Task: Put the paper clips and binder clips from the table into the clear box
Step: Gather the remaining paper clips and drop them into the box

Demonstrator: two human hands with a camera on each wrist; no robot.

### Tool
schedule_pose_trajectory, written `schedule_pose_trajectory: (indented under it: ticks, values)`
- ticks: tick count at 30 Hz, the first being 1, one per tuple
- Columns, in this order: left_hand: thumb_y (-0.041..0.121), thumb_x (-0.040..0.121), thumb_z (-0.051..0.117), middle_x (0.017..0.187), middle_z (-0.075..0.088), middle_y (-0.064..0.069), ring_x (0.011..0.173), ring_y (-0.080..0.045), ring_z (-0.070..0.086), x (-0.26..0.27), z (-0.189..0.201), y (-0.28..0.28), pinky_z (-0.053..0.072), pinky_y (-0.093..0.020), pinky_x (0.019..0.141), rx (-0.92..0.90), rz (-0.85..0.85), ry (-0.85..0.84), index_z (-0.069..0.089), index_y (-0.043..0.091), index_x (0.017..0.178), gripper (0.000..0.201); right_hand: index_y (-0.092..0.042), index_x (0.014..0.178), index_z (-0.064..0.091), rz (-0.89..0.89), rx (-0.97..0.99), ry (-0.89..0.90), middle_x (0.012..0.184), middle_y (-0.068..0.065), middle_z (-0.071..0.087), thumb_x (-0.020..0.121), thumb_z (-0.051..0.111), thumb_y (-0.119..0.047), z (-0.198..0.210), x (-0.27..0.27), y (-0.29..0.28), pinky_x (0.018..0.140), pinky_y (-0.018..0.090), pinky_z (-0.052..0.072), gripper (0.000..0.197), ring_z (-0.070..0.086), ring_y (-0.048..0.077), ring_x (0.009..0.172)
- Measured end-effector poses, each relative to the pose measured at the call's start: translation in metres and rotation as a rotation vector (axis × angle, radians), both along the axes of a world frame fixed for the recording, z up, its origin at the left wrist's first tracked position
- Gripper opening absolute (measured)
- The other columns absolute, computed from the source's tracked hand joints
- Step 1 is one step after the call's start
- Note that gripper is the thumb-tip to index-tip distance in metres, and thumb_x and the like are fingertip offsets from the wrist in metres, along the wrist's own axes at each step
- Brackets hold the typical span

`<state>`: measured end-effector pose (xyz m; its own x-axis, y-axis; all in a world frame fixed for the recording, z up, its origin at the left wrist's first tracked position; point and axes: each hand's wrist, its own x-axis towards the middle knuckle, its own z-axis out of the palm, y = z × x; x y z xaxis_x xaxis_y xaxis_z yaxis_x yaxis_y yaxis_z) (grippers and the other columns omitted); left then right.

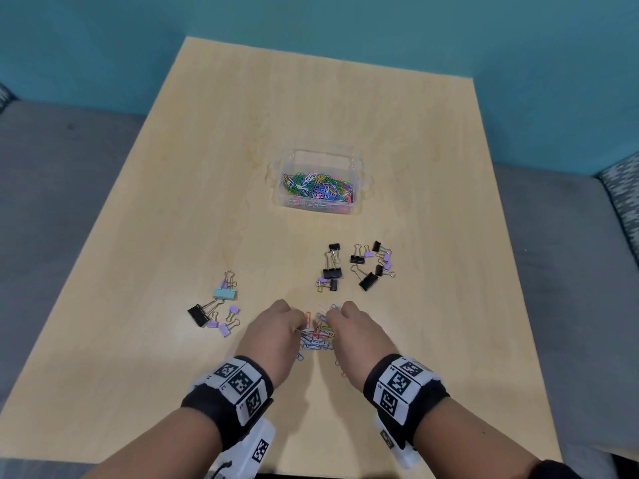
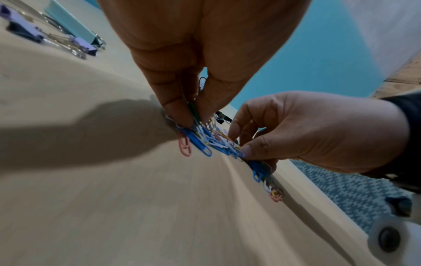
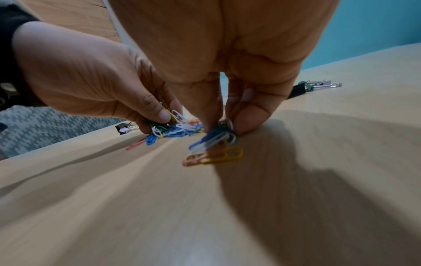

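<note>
Both hands work at the near middle of the worktop [image 1: 173, 202], on a small heap of coloured paper clips [image 1: 318, 335].

Left hand [image 1: 276, 331]: fingers curled down, thumb and fingertips [image 2: 180, 115] pinching a bunch of clips from the left side of the heap. Blue, white and green clips are caught between the digits; a pink one lies flat on the wood just beside them.

Right hand [image 1: 359, 335]: likewise curled, thumb and fingertips [image 3: 248, 117] pinching clips on the heap's right side. Blue and white clips are held at the tips; yellow and orange ones trail onto the wood under them. A few loose clips lie toward the near edge, between the wrists.

Box [image 1: 320, 179]: clear, open-topped, near the worktop's centre, well beyond the hands. Its floor is covered with mixed-colour paper clips.

Binder clips, on the wood, in two groups:
- left group [image 1: 216, 307], left of the left hand: one teal, one black, several small lilac.
- right group [image 1: 356, 266], between the hands and the box, toward the right: mostly black, a few small lilac.

Each wrist wears a black band with square printed markers.
</note>
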<state>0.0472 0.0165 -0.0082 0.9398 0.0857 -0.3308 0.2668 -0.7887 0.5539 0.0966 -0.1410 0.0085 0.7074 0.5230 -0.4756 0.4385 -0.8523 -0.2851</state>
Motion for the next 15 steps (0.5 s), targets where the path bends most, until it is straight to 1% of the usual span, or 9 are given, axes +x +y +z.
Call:
schedule_pose_trajectory:
  ticks: [2, 5, 6, 7, 9, 10, 11, 12, 15]
  values:
    - [0.004, 0.085, 0.05, 0.092, 0.053, 0.002, 0.068, -0.021, 0.058, 0.001, 0.0, 0.001, 0.045, -0.031, 0.065, -0.016, 0.008, 0.005, 0.066, 0.02, 0.09, 0.023, -0.013, 0.113, 0.046, 0.035, -0.01, 0.026, 0.112, 0.008, 0.041, 0.077, 0.049, 0.007, 0.002, 0.003, 0.002, 0.066, 0.032, 0.026, 0.042, 0.039, 0.027, 0.082]
    - [0.006, 0.084, 0.053, 0.091, 0.053, 0.004, 0.076, -0.018, 0.057, 0.002, 0.0, 0.003, 0.042, -0.028, 0.066, -0.036, 0.024, 0.004, 0.067, 0.02, 0.09, 0.021, -0.012, 0.11, 0.046, 0.049, -0.012, 0.039, 0.11, 0.008, 0.041, 0.076, 0.047, 0.008, 0.004, 0.007, 0.003, 0.064, 0.031, 0.025, 0.039, 0.032, 0.023, 0.076]
    - [0.006, 0.083, 0.054, 0.09, 0.053, 0.004, 0.077, -0.017, 0.057, 0.003, 0.0, 0.004, 0.043, -0.028, 0.066, -0.045, 0.029, 0.008, 0.068, 0.02, 0.089, 0.02, -0.012, 0.109, 0.046, 0.048, -0.014, 0.045, 0.107, 0.008, 0.04, 0.076, 0.047, 0.008, 0.005, 0.008, 0.002, 0.061, 0.029, 0.024, 0.038, 0.031, 0.023, 0.076]
    - [0.005, 0.083, 0.055, 0.089, 0.053, 0.005, 0.076, -0.017, 0.057, 0.003, 0.0, 0.005, 0.044, -0.027, 0.067, -0.061, 0.039, 0.014, 0.068, 0.02, 0.088, 0.02, -0.012, 0.107, 0.046, 0.044, -0.017, 0.054, 0.102, 0.007, 0.037, 0.076, 0.047, 0.007, 0.005, 0.01, 0.002, 0.056, 0.029, 0.021, 0.036, 0.031, 0.023, 0.075]
    - [0.006, 0.082, 0.058, 0.085, 0.052, 0.007, 0.072, -0.014, 0.057, 0.004, 0.0, 0.009, 0.042, -0.021, 0.062, -0.105, 0.064, 0.029, 0.068, 0.022, 0.085, 0.019, -0.016, 0.097, 0.042, 0.03, -0.012, 0.068, 0.094, 0.003, 0.031, 0.076, 0.045, 0.006, 0.008, 0.012, 0.001, 0.047, 0.027, 0.014, 0.03, 0.031, 0.024, 0.07]
    - [0.008, 0.082, 0.059, 0.084, 0.052, 0.008, 0.071, -0.013, 0.056, 0.005, 0.001, 0.01, 0.04, -0.018, 0.06, -0.123, 0.075, 0.04, 0.068, 0.023, 0.083, 0.018, -0.019, 0.091, 0.037, 0.023, -0.005, 0.071, 0.093, 0.001, 0.03, 0.077, 0.044, 0.006, 0.008, 0.014, 0.0, 0.047, 0.025, 0.013, 0.029, 0.031, 0.024, 0.068]
    - [0.009, 0.081, 0.061, 0.083, 0.052, 0.009, 0.072, -0.011, 0.056, 0.007, 0.002, 0.012, 0.039, -0.017, 0.061, -0.138, 0.084, 0.052, 0.068, 0.025, 0.082, 0.017, -0.02, 0.087, 0.033, 0.016, 0.007, 0.073, 0.091, 0.001, 0.03, 0.078, 0.044, 0.005, 0.008, 0.015, -0.002, 0.046, 0.024, 0.012, 0.029, 0.031, 0.024, 0.066]
    - [0.01, 0.08, 0.063, 0.083, 0.053, 0.009, 0.073, -0.011, 0.056, 0.008, 0.003, 0.014, 0.04, -0.018, 0.063, -0.157, 0.098, 0.065, 0.068, 0.026, 0.08, 0.017, -0.019, 0.085, 0.03, 0.007, 0.019, 0.078, 0.09, 0.0, 0.031, 0.078, 0.043, 0.005, 0.01, 0.017, -0.003, 0.046, 0.023, 0.013, 0.028, 0.031, 0.024, 0.065]
    - [0.01, 0.076, 0.066, 0.081, 0.057, 0.007, 0.075, -0.01, 0.057, 0.012, 0.006, 0.02, 0.046, -0.026, 0.069, -0.245, 0.161, 0.115, 0.065, 0.029, 0.072, 0.02, -0.019, 0.081, 0.03, -0.04, 0.056, 0.103, 0.084, -0.001, 0.033, 0.076, 0.041, 0.005, 0.009, 0.024, -0.008, 0.047, 0.024, 0.016, 0.027, 0.032, 0.019, 0.059]
